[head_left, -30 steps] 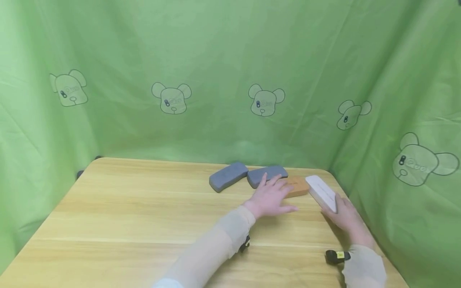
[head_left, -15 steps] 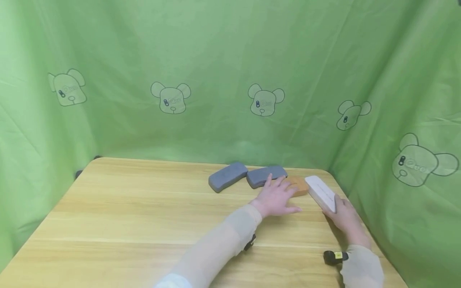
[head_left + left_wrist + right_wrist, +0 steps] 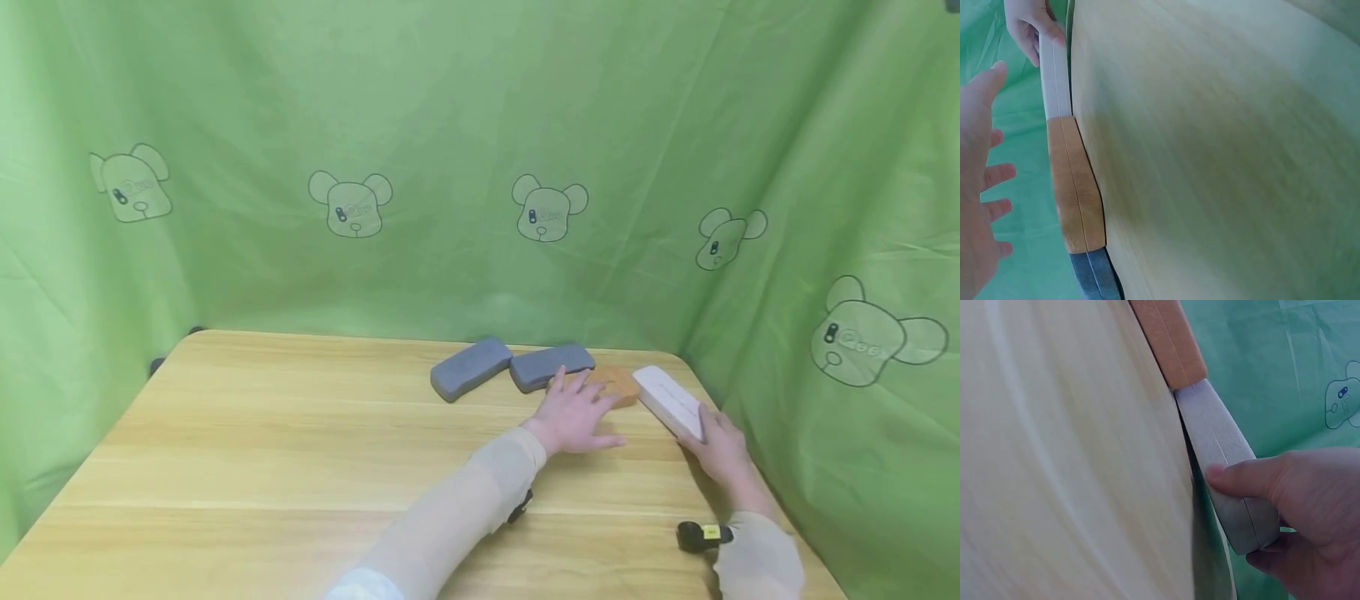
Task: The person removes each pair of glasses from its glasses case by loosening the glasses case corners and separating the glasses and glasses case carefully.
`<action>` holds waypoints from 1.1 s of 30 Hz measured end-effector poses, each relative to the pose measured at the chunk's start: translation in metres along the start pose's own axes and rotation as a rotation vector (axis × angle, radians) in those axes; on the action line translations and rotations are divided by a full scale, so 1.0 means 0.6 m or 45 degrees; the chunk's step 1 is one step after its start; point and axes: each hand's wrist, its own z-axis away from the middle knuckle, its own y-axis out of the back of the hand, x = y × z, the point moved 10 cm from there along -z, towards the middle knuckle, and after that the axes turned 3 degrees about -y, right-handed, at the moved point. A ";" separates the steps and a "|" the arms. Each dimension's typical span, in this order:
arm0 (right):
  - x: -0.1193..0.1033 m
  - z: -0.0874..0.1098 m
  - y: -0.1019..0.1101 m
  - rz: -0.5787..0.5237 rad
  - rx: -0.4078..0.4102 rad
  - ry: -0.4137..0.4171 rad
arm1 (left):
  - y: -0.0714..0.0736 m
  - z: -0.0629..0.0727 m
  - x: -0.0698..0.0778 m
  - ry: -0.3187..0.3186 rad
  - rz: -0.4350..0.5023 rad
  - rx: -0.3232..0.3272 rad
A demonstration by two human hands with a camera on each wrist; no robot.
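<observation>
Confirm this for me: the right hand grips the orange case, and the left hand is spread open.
Not right: the right hand grips the white case, not the orange case, as the right wrist view shows. The left hand is spread open, as you said.
</observation>
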 end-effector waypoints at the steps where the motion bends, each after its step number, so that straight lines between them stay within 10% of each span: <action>1: 0.000 0.001 0.002 -0.006 0.008 0.010 | 0.000 -0.001 0.000 -0.002 -0.002 0.003; 33: -0.070 0.026 0.091 -0.341 -0.057 0.198 | 0.030 -0.031 -0.009 0.016 -0.007 0.052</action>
